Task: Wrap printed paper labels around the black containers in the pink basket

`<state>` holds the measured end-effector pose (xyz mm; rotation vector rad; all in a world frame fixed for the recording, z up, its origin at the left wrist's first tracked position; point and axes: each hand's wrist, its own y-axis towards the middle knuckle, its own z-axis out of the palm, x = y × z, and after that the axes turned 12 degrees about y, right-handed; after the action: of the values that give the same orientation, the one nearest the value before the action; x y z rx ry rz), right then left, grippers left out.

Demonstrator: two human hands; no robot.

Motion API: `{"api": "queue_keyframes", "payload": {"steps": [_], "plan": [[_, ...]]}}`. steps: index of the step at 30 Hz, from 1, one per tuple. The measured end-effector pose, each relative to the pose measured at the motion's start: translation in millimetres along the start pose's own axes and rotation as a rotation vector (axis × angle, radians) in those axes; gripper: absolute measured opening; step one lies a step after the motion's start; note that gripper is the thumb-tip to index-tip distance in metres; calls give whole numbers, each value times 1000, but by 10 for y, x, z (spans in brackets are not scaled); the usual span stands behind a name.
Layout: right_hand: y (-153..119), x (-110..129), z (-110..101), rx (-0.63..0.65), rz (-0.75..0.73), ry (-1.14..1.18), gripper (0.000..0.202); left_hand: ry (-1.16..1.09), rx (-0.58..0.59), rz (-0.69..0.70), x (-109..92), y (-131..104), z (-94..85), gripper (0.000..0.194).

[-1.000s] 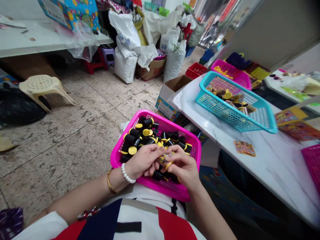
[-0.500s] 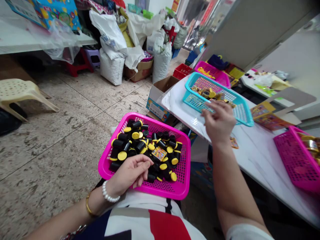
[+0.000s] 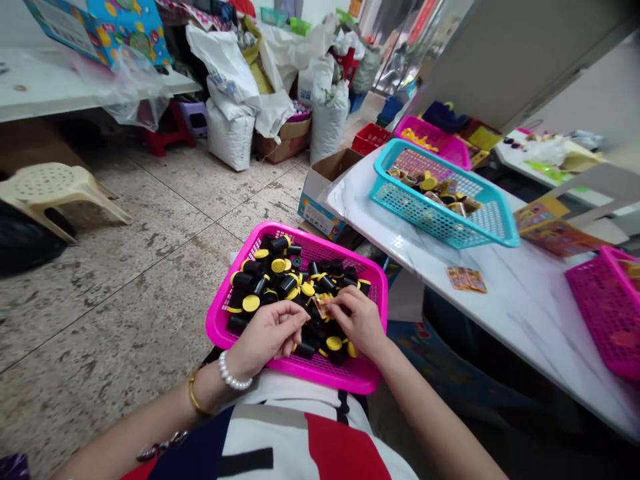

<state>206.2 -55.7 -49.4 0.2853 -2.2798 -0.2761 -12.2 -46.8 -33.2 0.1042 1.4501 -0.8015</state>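
Observation:
On my lap rests a pink plastic basket (image 3: 373,381) full of small black canisters with yellow lids (image 3: 251,303). Above its near side hovers my left hand (image 3: 280,328), fingers curled and thumb against the index finger; whatever may be in that pinch is hidden. Over the basket's right half, my right hand (image 3: 357,317) has its fingertips closed at a small orange-yellow printed label (image 3: 321,303) that lies on the canisters. More such labels (image 3: 466,279) lie on the white table to the right.
On the marble-patterned table (image 3: 425,280) stand a turquoise basket (image 3: 450,223) of canisters wrapped in labels and a pink basket (image 3: 600,320) at right. An open carton (image 3: 320,207) is beyond my basket. A cream stool (image 3: 55,187) stands left, with white sacks (image 3: 230,133) behind.
My right hand has come down from beside the turquoise basket to the label in the pink basket. My left hand has stayed curled in nearly the same place. The view has shifted slightly.

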Motion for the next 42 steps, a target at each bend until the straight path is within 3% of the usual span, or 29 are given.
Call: {"api": "queue_keyframes", "payload": {"steps": [3,7,10,13,15,20,23,27,32,34,39,42], "plan": [[-68,204,-1,-189,-119,15,6,-4,-61,29,-17,26,34,35],[-121,456,53,-192,-263,56,15,70,-123,131,-102,57,66,32],[-68,526,85,-214,-82,237,26,176,-225,220,-205,67,68,24],[26,523,106,-73,217,532,20,259,-239,240,-274,68,56,25],[71,521,126,-19,313,610,31,255,-250,230,-278,62,48,27],[84,586,186,-259,280,511,41,237,-452,310,-238,-39,44,26],[65,646,214,-292,184,431,40,349,-496,412,-257,-113,55,25],[47,705,242,-301,49,385,35,382,-499,461,-276,-120,56,23],[28,726,250,-325,-29,359,28,164,-437,244,-239,-98,20,25],[23,726,253,-335,-49,343,26,124,-420,219,-241,-109,13,25],[27,721,297,-260,-69,323,22,105,-412,268,-275,-119,9,21],[40,705,335,-189,-65,349,17,34,-357,198,-265,-101,-22,25]]}}
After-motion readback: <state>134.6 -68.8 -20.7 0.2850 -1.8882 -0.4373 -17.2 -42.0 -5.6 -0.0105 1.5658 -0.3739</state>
